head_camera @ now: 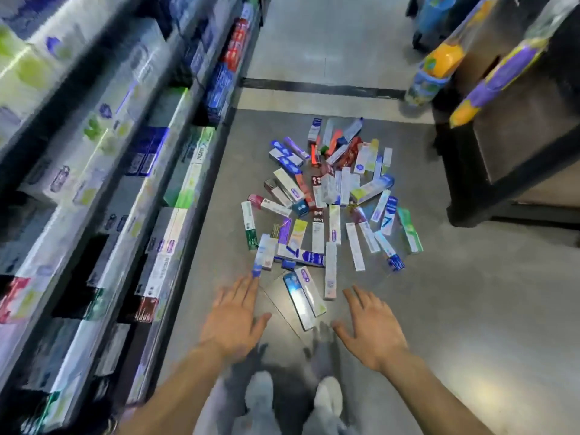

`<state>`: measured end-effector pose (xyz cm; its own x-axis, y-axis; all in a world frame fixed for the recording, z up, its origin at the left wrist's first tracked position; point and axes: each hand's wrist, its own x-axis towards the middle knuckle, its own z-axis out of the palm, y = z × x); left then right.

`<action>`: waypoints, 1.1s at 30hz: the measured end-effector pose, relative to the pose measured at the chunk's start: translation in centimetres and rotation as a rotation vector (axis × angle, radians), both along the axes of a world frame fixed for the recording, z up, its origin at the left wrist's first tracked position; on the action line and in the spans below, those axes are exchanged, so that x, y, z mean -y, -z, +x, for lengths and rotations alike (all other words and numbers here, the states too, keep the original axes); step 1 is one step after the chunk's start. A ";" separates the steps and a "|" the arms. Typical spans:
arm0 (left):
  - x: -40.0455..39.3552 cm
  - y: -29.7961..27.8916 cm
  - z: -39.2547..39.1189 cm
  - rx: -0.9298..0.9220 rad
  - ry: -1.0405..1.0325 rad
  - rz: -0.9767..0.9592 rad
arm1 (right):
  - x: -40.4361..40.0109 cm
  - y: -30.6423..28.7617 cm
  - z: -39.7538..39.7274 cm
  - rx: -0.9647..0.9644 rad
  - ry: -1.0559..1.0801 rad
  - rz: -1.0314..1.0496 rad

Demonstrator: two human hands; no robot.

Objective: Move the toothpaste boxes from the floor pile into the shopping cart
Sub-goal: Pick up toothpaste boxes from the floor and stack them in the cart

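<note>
Step in hand: reach toward pile, nothing picked. My left hand (233, 321) and right hand (370, 328) both empty, fingers spread, above floor (455, 309). Toothpaste boxes (326, 202) scattered in pile ahead on floor, beside shelf (125, 183). Nearest box (301, 301) lies between my hands. Cart not identifiable; dark frame (502, 158) at right possibly it. Next: bend lower, close fingers round nearest boxes.

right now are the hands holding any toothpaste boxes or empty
Empty. The left hand and right hand are spread open with straight fingers, above the floor near the toothpaste boxes, gripping none.
</note>
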<state>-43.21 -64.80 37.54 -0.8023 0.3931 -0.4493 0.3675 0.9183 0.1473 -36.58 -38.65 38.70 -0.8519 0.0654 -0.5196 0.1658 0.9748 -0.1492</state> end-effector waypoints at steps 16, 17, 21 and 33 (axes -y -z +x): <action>-1.4 50.6 -9.2 -0.133 0.160 0.117 | 1.2 47.9 -9.7 -0.089 0.071 -0.014; -1.5 51.8 -9.7 -0.138 0.149 0.110 | 1.0 49.1 -10.0 -0.115 0.081 -0.025; -1.6 53.4 -11.6 -0.219 0.163 0.126 | 0.5 51.7 -10.8 -0.195 0.101 -0.050; -1.2 51.8 -10.8 -0.215 0.198 0.105 | 0.6 52.5 -9.5 -0.052 0.312 -0.193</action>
